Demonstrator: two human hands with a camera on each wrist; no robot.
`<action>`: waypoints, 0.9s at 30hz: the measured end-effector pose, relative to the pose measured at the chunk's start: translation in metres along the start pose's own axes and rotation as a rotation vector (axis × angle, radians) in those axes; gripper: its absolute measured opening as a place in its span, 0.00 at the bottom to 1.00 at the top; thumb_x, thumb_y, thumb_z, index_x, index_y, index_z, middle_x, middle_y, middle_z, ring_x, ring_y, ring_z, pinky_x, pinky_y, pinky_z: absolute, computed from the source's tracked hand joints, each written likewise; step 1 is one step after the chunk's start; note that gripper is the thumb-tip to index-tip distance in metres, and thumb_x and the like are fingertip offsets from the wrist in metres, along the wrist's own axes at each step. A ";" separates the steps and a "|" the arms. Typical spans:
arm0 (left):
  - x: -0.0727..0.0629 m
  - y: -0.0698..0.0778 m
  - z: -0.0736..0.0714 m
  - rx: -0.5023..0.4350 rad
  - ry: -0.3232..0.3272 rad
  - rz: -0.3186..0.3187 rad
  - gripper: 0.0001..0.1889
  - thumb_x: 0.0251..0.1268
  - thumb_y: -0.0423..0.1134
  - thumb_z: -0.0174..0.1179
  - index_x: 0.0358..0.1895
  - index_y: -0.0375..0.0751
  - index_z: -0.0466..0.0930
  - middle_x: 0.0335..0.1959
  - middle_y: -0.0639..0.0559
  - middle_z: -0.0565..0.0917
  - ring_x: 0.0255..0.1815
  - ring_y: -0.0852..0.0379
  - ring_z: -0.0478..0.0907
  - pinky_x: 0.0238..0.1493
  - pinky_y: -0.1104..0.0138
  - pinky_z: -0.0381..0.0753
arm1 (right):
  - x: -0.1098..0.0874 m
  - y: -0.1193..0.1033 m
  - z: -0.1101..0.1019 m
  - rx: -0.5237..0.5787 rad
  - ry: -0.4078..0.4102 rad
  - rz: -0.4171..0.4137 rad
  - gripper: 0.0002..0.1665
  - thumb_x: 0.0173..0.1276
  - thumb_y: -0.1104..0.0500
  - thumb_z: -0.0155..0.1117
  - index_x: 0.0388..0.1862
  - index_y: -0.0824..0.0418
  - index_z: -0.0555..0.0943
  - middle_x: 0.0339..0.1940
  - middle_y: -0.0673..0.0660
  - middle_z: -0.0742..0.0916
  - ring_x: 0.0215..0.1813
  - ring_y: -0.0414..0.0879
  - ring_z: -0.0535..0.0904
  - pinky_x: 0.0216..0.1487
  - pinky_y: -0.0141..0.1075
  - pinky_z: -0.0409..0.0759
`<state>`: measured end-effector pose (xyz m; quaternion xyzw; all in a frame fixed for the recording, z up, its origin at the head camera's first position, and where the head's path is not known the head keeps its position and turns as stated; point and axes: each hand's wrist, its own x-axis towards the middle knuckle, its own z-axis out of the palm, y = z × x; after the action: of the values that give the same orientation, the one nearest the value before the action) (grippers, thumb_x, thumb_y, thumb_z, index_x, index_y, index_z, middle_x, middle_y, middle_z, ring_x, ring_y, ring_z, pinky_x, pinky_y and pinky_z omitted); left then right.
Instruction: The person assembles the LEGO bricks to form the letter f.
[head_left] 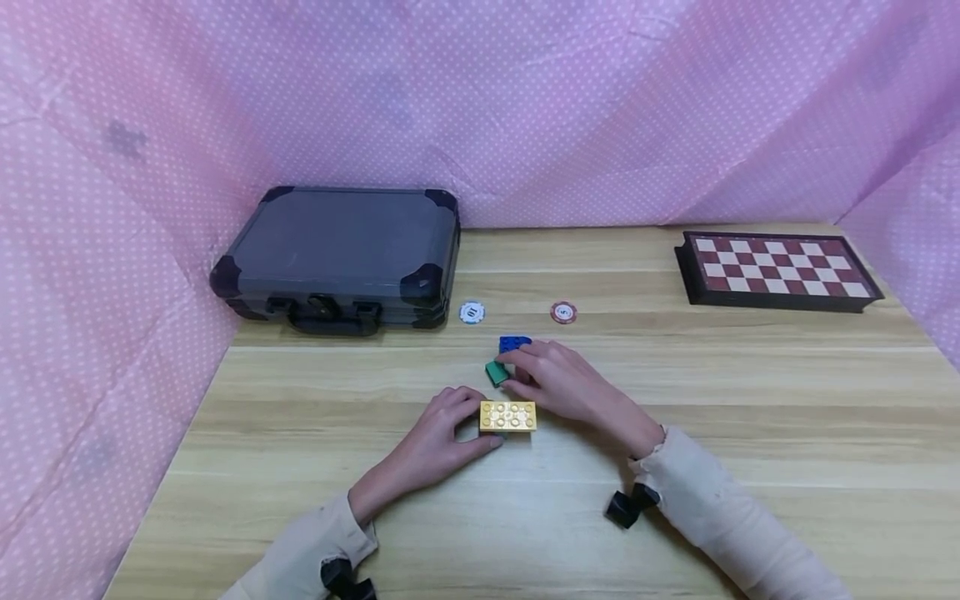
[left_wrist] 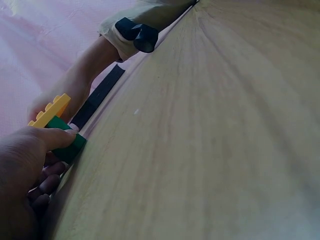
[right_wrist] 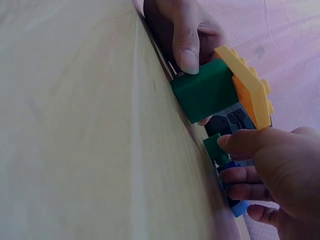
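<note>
My left hand (head_left: pixel 446 433) grips green building bricks (right_wrist: pixel 205 92) that stand on the table, thumb on the near side and fingers behind. A yellow eight-stud brick (head_left: pixel 507 416) caps them and overhangs at the side in the right wrist view. Just beyond, my right hand (head_left: pixel 558 379) pinches a small green brick (head_left: pixel 496 373) between thumb and forefinger, low at the tabletop. Right behind that one lies a blue brick (head_left: pixel 512 342), partly covered by the right hand's fingers. The right wrist view shows those other fingers curled close by the blue brick (right_wrist: pixel 240 207).
A grey case (head_left: pixel 337 242) with black corners stands at the back left. Two poker chips, one blue-and-white (head_left: pixel 472 312) and one red (head_left: pixel 564 312), lie behind the bricks. At the back right is a checkered game board (head_left: pixel 780 271). Pink dotted cloth (head_left: pixel 525 108) hangs around the wooden table (head_left: pixel 750 400).
</note>
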<state>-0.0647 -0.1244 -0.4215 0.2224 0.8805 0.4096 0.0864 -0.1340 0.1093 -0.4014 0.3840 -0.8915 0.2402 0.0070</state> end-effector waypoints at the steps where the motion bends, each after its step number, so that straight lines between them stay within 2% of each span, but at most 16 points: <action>1: 0.000 0.000 0.000 -0.001 -0.001 -0.001 0.18 0.65 0.46 0.74 0.55 0.44 0.85 0.54 0.57 0.80 0.56 0.57 0.72 0.57 0.53 0.74 | 0.000 0.000 0.000 0.002 -0.002 0.003 0.24 0.73 0.53 0.71 0.62 0.63 0.83 0.48 0.57 0.88 0.44 0.46 0.83 0.45 0.41 0.82; 4: 0.000 0.000 0.000 -0.003 -0.003 -0.004 0.18 0.65 0.46 0.73 0.54 0.45 0.86 0.54 0.57 0.80 0.56 0.57 0.72 0.57 0.53 0.74 | 0.000 0.000 0.001 0.006 -0.011 0.007 0.25 0.73 0.52 0.71 0.64 0.62 0.82 0.49 0.57 0.88 0.44 0.46 0.83 0.46 0.41 0.83; 9: 0.000 0.000 0.000 -0.008 -0.006 -0.008 0.17 0.65 0.47 0.73 0.54 0.46 0.86 0.54 0.58 0.80 0.56 0.57 0.72 0.57 0.53 0.74 | -0.001 0.001 0.002 0.005 -0.016 -0.006 0.24 0.73 0.53 0.70 0.64 0.62 0.82 0.47 0.57 0.88 0.40 0.43 0.80 0.42 0.37 0.81; 16: 0.001 -0.001 0.001 -0.011 -0.014 -0.020 0.18 0.66 0.48 0.72 0.55 0.46 0.85 0.55 0.57 0.80 0.56 0.57 0.71 0.58 0.53 0.74 | -0.002 0.002 0.001 0.052 -0.041 0.026 0.24 0.74 0.52 0.70 0.63 0.62 0.81 0.37 0.50 0.85 0.37 0.41 0.78 0.40 0.37 0.80; 25: 0.001 0.000 0.001 -0.011 -0.002 -0.006 0.17 0.66 0.47 0.73 0.54 0.46 0.86 0.54 0.58 0.80 0.56 0.57 0.72 0.58 0.53 0.74 | -0.003 0.003 0.002 0.043 -0.053 0.034 0.28 0.75 0.51 0.69 0.67 0.62 0.79 0.38 0.51 0.85 0.40 0.42 0.80 0.43 0.40 0.81; 27: 0.000 0.000 0.001 -0.009 0.001 -0.002 0.18 0.66 0.47 0.73 0.54 0.46 0.86 0.54 0.57 0.80 0.56 0.57 0.72 0.58 0.53 0.74 | -0.003 0.003 0.002 0.042 -0.053 0.032 0.27 0.75 0.51 0.69 0.67 0.63 0.79 0.41 0.53 0.87 0.42 0.43 0.81 0.45 0.41 0.82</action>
<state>-0.0647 -0.1235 -0.4224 0.2209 0.8790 0.4133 0.0875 -0.1331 0.1123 -0.4050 0.3759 -0.8922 0.2486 -0.0285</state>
